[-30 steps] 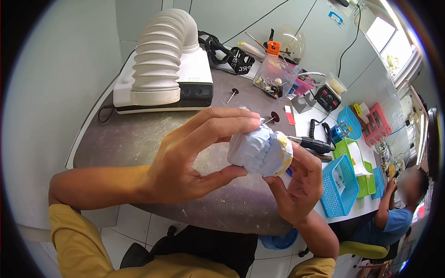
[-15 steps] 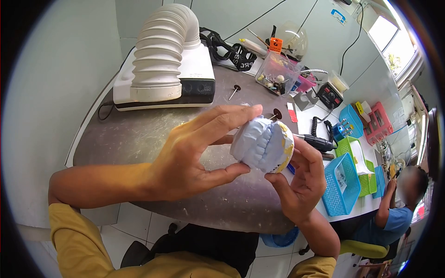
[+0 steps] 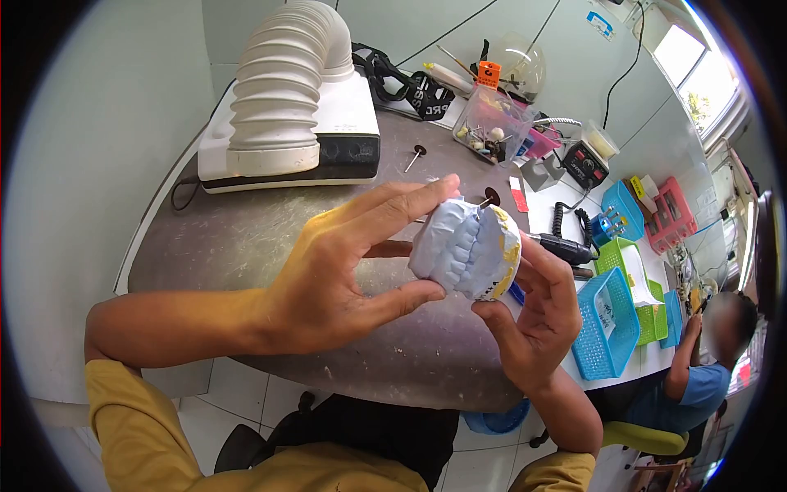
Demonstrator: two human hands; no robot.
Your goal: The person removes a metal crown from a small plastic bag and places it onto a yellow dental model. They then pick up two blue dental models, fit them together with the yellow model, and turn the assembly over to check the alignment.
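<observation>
Both my hands hold a pale blue plaster dental cast (image 3: 464, 249), its two jaw halves pressed together with the teeth facing me, above the grey worktop (image 3: 246, 238). My left hand (image 3: 344, 266) grips its left half between thumb below and fingers on top. My right hand (image 3: 537, 316) cups the right half, which has a yellow-stained rim.
A white extraction unit with a ribbed hose (image 3: 287, 107) stands at the back left. Two mandrel discs (image 3: 416, 153) lie on the worktop, a handpiece (image 3: 561, 248) to the right. Blue and green baskets (image 3: 607, 320), a clear box of burs (image 3: 496, 127) and another seated person (image 3: 697, 361) are on the right.
The cast has turned in my hands, so the rows of teeth now face me more squarely. Both hands have shifted slightly upward and right.
</observation>
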